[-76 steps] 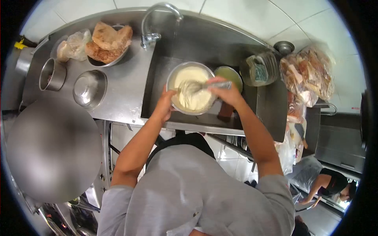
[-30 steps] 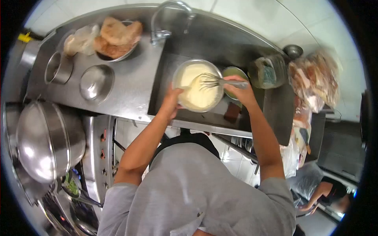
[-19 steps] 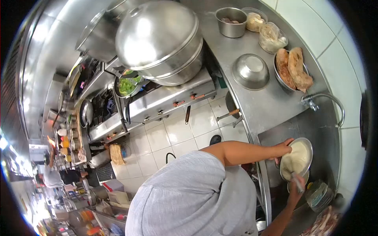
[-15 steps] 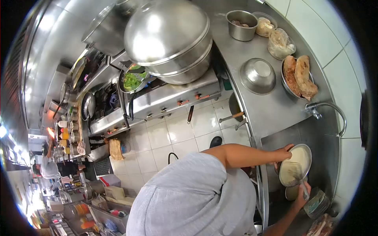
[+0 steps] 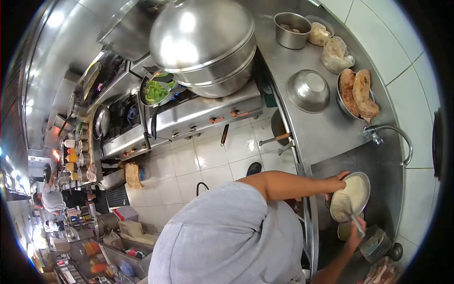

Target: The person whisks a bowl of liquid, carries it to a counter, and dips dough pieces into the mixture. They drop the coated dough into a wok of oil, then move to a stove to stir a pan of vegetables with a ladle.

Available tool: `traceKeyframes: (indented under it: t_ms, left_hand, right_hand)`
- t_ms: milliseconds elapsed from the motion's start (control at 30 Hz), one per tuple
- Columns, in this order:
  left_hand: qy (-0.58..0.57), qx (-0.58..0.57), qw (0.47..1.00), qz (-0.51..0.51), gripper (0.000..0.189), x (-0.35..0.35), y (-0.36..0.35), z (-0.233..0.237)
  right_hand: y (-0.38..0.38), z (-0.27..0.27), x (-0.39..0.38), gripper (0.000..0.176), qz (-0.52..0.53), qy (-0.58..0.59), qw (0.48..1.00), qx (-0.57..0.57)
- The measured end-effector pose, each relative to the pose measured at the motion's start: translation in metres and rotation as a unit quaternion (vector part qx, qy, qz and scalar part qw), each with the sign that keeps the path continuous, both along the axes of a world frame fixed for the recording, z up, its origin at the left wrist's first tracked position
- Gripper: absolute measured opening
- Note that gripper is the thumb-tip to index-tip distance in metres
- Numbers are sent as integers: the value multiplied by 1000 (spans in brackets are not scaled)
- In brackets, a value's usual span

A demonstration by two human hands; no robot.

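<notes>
A round metal bowl (image 5: 367, 199) holds a thick, pale cream mixture (image 5: 352, 191). It is tilted over the sink (image 5: 326, 165) on the right of the view. My left hand (image 5: 336, 183) is closed on its near rim. In my right hand (image 5: 353, 239) is the handle of a metal utensil (image 5: 357, 226), its other end dipped in the mixture. Blur hides whether that end is a spoon or a spatula. Partly under the bowl sits a smaller container (image 5: 344, 232). Close to my right hand lies a clear plastic package (image 5: 375, 244).
A curved faucet (image 5: 409, 142) rises beside the sink. On the steel counter (image 5: 302, 137) are an upturned metal bowl (image 5: 308, 91), a bowl with long browned pieces (image 5: 358, 97) and a metal pot (image 5: 292, 31). Behind stand a large lidded steamer (image 5: 203, 42) and a stove (image 5: 189, 125).
The utensil has swung within the mixture, and my right hand has moved with it. My left hand still grips the bowl. The whole view has shifted slightly.
</notes>
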State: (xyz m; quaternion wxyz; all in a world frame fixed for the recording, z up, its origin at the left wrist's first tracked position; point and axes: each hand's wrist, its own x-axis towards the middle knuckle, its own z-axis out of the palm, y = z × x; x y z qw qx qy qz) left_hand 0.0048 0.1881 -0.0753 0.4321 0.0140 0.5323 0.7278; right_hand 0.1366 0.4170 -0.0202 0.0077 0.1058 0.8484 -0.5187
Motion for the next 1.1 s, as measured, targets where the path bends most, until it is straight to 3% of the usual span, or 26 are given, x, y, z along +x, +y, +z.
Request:
traceKeyframes:
  t_ms: [67,100,200,233,333,367,467,500,533,567,600,633,667,700,767,867,967,1067,1100]
  left_hand:
    - [-17,-5,1000,2,78,2,-2,5]
    - [-24,-6,1000,4,78,1,-1,7]
    - [-36,5,999,1,79,-5,3,-8]
    - [-26,6,1000,-1,80,-3,3,-7]
    - [-18,8,1000,-3,81,3,-2,1]
    - [-27,9,1000,-4,81,3,0,0]
    - [-29,34,999,-8,82,3,-1,-15]
    - [-23,53,998,-24,82,2,2,-21]
    - [0,3,1000,-29,87,2,5,-24]
    - [-35,41,998,-35,90,0,2,-35]
    - [-60,82,994,-27,91,3,6,-51]
    - [-47,13,998,-33,88,3,2,-32]
    - [-84,-6,996,-22,72,0,0,-21]
    - [-73,-12,997,0,69,2,-10,15]
    - [-74,-9,997,-9,65,4,-12,10]
    - [-60,17,998,-22,70,5,-8,2]
    - [-67,31,997,-27,70,-3,-9,2]
    - [-60,12,998,-34,66,-1,-15,6]
    - [-46,10,998,-36,67,1,-13,8]
  right_hand:
    - [5,-4,-5,26,-111,27,993,40]
    - [-6,-4,-5,27,-58,61,996,43]
    - [-36,17,9,24,44,14,999,1]
    - [-2,-5,13,23,41,-4,997,-58]
    - [12,-17,7,24,-144,26,987,-65]
    - [-24,7,1,28,-97,45,992,69]
    - [-40,11,13,28,-24,-11,998,-64]
    - [-19,3,12,27,-27,-4,999,-36]
    - [2,-9,14,22,-64,30,995,-70]
    - [8,-17,4,20,-57,83,995,19]
    - [-20,3,-2,20,-120,35,992,5]
    - [-37,4,-2,20,-118,57,991,24]
    - [-48,12,0,22,-35,82,996,26]
    - [-54,22,2,25,-3,8,1000,18]
    - [-30,23,6,23,-53,-52,993,-92]
    - [-24,15,-12,20,-99,98,990,5]
    - [-58,36,-9,19,29,19,999,1]
    - [-24,25,-14,20,-70,2,992,-103]
    - [-25,20,-21,21,-110,67,991,-41]
